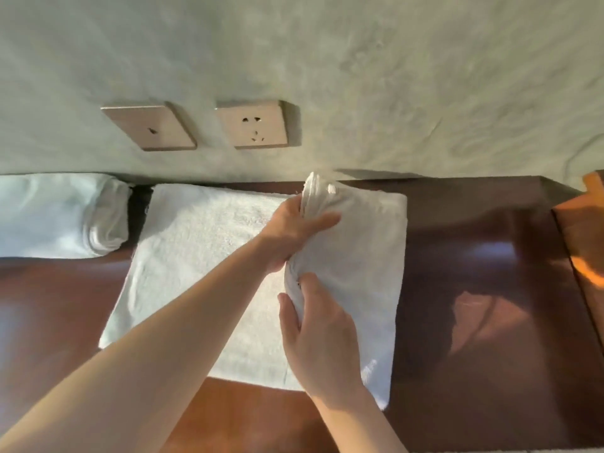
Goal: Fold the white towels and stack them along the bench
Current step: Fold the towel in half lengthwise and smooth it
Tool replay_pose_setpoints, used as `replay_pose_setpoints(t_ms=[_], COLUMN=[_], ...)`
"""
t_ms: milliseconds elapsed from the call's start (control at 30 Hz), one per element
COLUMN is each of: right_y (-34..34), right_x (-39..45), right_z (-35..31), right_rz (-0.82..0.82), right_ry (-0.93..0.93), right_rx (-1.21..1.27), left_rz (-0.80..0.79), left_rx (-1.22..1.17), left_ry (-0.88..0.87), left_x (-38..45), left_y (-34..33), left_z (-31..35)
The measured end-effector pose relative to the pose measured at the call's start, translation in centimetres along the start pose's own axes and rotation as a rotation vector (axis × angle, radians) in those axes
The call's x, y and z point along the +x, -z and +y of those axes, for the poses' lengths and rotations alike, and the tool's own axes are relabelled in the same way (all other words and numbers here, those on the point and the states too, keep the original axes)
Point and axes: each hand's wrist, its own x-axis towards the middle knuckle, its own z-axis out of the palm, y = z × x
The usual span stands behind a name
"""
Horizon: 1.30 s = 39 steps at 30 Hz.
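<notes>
A white towel (196, 256) lies spread on the dark wooden bench (474, 256), its right part doubled over into a raised flap (359, 256). My left hand (294, 230) grips the far end of that flap, bunching the cloth near the wall. My right hand (320, 335) holds the near end of the same flap, fingers curled around its edge. A stack of folded white towels (58, 217) sits on the bench at the left, apart from the spread towel.
A pale textured wall (392, 76) runs along the back of the bench, with two tan socket plates (150, 127) (253, 124) on it. An orange-lit wooden piece (585, 230) adjoins the bench at the right.
</notes>
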Motion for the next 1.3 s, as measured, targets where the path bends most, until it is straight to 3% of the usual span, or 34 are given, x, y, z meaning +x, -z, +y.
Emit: replay_pose_setpoints(t_ms=[133,200,300,500,567,667,767,833,933,1033,1133,1300], right_y=[-4.2,-6.1,-9.4,-17.2,-18.2,-17.1,-14.9,-13.6,-12.3,-12.1,-12.7,-11.4], right_x=[0.4,0.7,0.8,1.0,0.7,1.1,2.4,3.3,5.3,7.3,7.9,9.1], right_z=[-6.5,-9.8,-14.1,-16.8,-16.9,-16.3,-13.9,-11.6,-8.0,-4.8,-2.8,0.2], right_rz=[-0.093,-0.181,-0.159,-0.53,-0.588,-0.672,-0.691,-0.551,-0.249,-0.281,-0.369,-0.454], right_ry=[0.133,0.155,0.253,-0.021,-0.116,-0.253,-0.198,-0.099,0.119,0.2,0.249,0.395], right_rx=[0.016,0.055,-0.01,-0.091,-0.071,0.178,0.155,0.06,-0.104,-0.32,-0.384,-0.461], left_rz=[0.232,0.301,0.39,0.47,0.492,0.51,0.501,0.53,0.402,0.23,0.191,0.351], left_rx=[0.153,0.143,0.091,0.216,0.336,0.564,0.783,0.994,1.271,1.326,1.23,1.239], left_ry=[-0.128,-0.186,-0.23,0.082,0.114,0.031,-0.061,-0.197,-0.412,-0.218,0.052,-0.02], left_x=[-3.1,-5.0,-7.0,-6.7,-6.9,-8.8,-12.0,-13.7,-14.8,-14.8,-13.9,-12.3], left_y=[9.0,13.2,19.0,25.5,25.8,25.1,23.8,23.1,21.7,18.9,15.9,13.8], left_z=[0.1,0.3,-0.1,-4.4,-5.5,-6.8,-9.7,-11.5,-12.3,-10.5,-11.2,-15.1])
